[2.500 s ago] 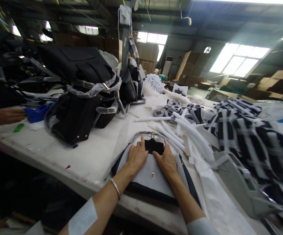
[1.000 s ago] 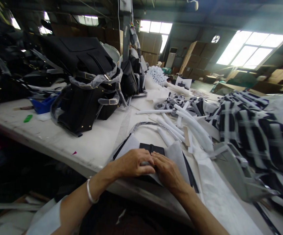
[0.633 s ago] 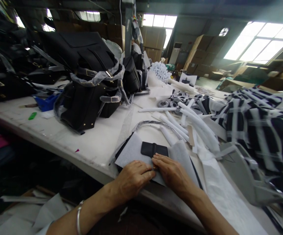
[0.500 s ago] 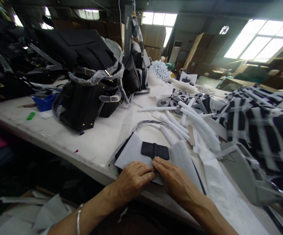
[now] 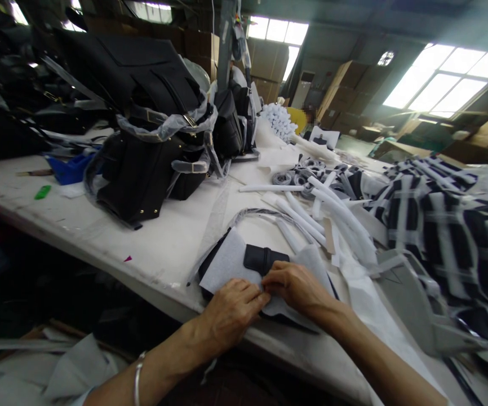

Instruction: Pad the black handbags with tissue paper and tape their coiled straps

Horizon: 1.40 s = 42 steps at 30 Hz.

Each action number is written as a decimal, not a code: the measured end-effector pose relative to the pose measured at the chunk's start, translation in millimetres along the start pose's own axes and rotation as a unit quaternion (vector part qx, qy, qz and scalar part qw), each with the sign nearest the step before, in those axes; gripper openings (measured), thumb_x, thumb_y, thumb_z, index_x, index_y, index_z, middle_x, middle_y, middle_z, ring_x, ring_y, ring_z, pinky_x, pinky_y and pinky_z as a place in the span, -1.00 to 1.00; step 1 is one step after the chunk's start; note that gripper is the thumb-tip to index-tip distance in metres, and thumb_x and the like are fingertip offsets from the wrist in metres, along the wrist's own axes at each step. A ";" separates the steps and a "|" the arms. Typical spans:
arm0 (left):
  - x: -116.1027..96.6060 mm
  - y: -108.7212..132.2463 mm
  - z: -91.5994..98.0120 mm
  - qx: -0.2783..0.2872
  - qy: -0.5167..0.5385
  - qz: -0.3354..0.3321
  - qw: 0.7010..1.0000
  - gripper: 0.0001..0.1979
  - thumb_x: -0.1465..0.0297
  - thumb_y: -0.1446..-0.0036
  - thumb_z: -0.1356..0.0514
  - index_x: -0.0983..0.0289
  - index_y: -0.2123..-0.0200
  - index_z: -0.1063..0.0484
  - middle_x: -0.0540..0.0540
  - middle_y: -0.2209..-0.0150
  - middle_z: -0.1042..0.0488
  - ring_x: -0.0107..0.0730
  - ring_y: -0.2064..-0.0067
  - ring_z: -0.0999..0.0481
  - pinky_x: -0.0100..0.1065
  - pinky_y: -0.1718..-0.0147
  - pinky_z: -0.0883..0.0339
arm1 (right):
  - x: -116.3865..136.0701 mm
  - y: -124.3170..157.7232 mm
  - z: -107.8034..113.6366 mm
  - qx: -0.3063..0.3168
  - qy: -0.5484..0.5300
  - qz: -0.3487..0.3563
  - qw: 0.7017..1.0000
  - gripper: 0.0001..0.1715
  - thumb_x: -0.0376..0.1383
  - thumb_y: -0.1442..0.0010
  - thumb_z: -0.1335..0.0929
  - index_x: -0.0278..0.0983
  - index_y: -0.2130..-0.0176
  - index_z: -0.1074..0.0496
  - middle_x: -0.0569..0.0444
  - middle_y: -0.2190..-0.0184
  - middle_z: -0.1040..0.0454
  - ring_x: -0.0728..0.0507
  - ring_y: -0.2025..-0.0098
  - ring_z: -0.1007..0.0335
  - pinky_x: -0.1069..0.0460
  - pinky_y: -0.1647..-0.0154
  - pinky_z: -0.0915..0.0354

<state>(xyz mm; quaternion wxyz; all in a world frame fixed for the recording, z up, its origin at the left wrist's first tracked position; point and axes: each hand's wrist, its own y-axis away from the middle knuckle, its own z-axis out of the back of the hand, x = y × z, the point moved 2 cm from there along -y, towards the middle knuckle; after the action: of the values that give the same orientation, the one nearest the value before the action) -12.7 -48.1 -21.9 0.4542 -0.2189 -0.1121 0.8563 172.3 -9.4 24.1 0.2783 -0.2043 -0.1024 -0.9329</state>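
Observation:
A black handbag [image 5: 213,255] lies flat at the table's near edge, partly covered by white protective sheet [image 5: 223,260]. Its handle [image 5: 249,213] looks wrapped in clear plastic and arches away from me. Over the sheet sits a short black strap tab [image 5: 257,259] with a raised band. Just below the tab, my left hand [image 5: 236,309] rests on the sheet, thumb and fingers drawn together. My right hand [image 5: 290,285] meets it there, fingers bent in a pinch and partly covering the tab's right end. What the fingertips hold is hidden.
Black bags with plastic-wrapped straps [image 5: 142,169] stand left on the table [image 5: 172,248]. White foam strips [image 5: 345,217] and rolled coils [image 5: 284,177] lie beyond the handbag. Padded black-and-white pieces [image 5: 442,225] and a grey bag [image 5: 417,304] are right. A person in yellow [image 5: 297,119] is far back.
My right hand has gone from stretched flat over the front of the bag to bent and pinching, its wrist raised. The left hand stays nearly in place. A person in yellow now shows behind.

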 end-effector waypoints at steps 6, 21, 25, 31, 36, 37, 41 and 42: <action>0.1 5.4 -5.1 -0.046 -0.016 -0.019 0.999 -0.63 0.48 -0.29 -0.10 0.29 -0.15 -0.28 0.18 -0.02 -0.45 -0.25 0.02 -0.45 -0.20 0.02 -0.36 | -1.7 -3.2 -5.1 0.003 0.072 0.059 0.996 -0.77 -0.40 -0.31 -0.30 -0.27 0.33 -0.53 0.07 0.35 -0.48 -0.06 0.27 -0.39 0.08 0.23 -0.23; 12.7 -16.6 -4.0 -0.179 -0.091 -0.067 0.977 -0.62 0.55 -0.35 0.10 0.33 -0.11 -0.36 0.21 0.06 -0.54 -0.28 0.06 -0.53 -0.23 0.07 -0.48 | 21.6 -4.5 1.7 -0.120 0.136 -0.135 0.974 -0.78 -0.32 -0.33 -0.29 -0.21 0.30 -0.51 0.08 0.29 -0.53 -0.08 0.24 -0.47 0.07 0.23 -0.30; 23.8 -29.1 -17.5 -0.186 -0.108 -0.072 0.974 -0.63 0.54 -0.36 0.11 0.33 -0.09 -0.39 0.19 -0.05 -0.51 -0.31 -0.05 -0.50 -0.24 0.00 -0.45 | 14.5 6.7 -2.4 -0.152 0.166 -0.113 0.968 -0.82 -0.29 -0.34 -0.31 -0.22 0.27 -0.52 0.06 0.30 -0.56 -0.15 0.21 -0.49 -0.02 0.10 -0.35; 32.5 -15.4 -42.8 -0.203 -0.166 -0.101 0.960 -0.53 0.57 -0.35 0.18 0.31 -0.19 -0.34 0.17 -0.13 -0.47 -0.34 -0.19 -0.40 -0.21 -0.16 -0.32 | -4.4 29.8 -39.3 -0.247 0.125 -0.030 0.961 -0.66 -0.32 -0.26 -0.39 -0.23 -0.04 -0.46 -0.02 -0.02 -0.54 -0.21 -0.09 -0.43 -0.15 -0.26 -0.20; 33.1 -15.9 -31.4 -0.196 -0.195 -0.109 0.955 -0.49 0.58 -0.33 0.19 0.26 -0.22 -0.32 0.11 -0.17 -0.44 -0.37 -0.20 -0.39 -0.28 -0.19 -0.28 | -7.5 31.9 -6.0 -0.194 0.006 -0.028 0.981 -0.83 -0.34 -0.28 -0.34 -0.18 0.16 -0.54 0.08 0.19 -0.61 -0.12 0.09 -0.51 0.01 -0.08 -0.33; 33.2 -16.8 -28.4 -0.203 -0.204 -0.117 0.950 -0.49 0.59 -0.33 0.19 0.25 -0.21 -0.33 0.10 -0.17 -0.44 -0.38 -0.20 -0.40 -0.30 -0.18 -0.28 | -8.0 32.1 3.6 -0.189 -0.023 -0.026 0.981 -0.81 -0.34 -0.29 -0.33 -0.17 0.17 -0.55 0.09 0.21 -0.61 -0.10 0.13 -0.52 0.05 -0.01 -0.35; 38.4 -16.7 -22.7 -0.228 -0.237 -0.159 0.931 -0.52 0.56 -0.37 0.18 0.21 -0.14 -0.42 0.05 -0.14 -0.48 -0.44 -0.14 -0.45 -0.42 -0.13 -0.32 | -22.3 32.2 37.2 -0.208 -0.102 -0.041 0.972 -0.78 -0.32 -0.28 -0.32 -0.17 0.19 -0.58 0.11 0.28 -0.62 -0.08 0.23 -0.55 0.10 0.15 -0.38; 40.6 -15.4 -23.5 -0.233 -0.244 -0.168 0.926 -0.53 0.55 -0.37 0.16 0.19 -0.12 -0.44 0.03 -0.13 -0.48 -0.47 -0.12 -0.47 -0.46 -0.12 -0.33 | -30.3 31.9 44.6 -0.222 -0.103 -0.054 0.968 -0.79 -0.30 -0.27 -0.33 -0.18 0.23 -0.59 0.10 0.31 -0.62 -0.09 0.26 -0.55 0.09 0.17 -0.39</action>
<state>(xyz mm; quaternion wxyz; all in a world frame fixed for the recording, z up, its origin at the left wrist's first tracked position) -10.3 -6.0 -47.7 0.4861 -0.0805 -0.4513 0.7440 227.7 -7.6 53.3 0.1631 -0.3505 0.0682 -0.9197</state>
